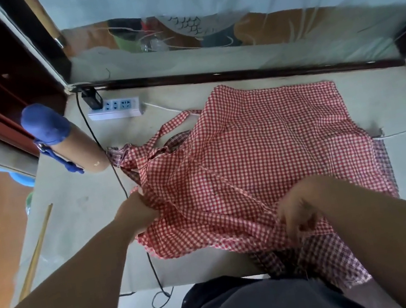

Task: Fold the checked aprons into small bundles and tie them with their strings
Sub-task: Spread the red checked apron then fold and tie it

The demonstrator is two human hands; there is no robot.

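A red checked apron (263, 148) lies spread on the pale table (77, 216), from centre toward 2 o'clock. The left hand (136, 214) grips its bunched edge at 9 o'clock. The right hand (298, 207), blurred, pinches a fold at 5 o'clock. A darker checked apron (322, 255) lies beneath, hanging over the near edge. At 11 o'clock a white power strip (115, 108) holds a black adapter (91, 98).

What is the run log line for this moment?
left hand: grips red checked apron | right hand: pinches its near edge | tied: no
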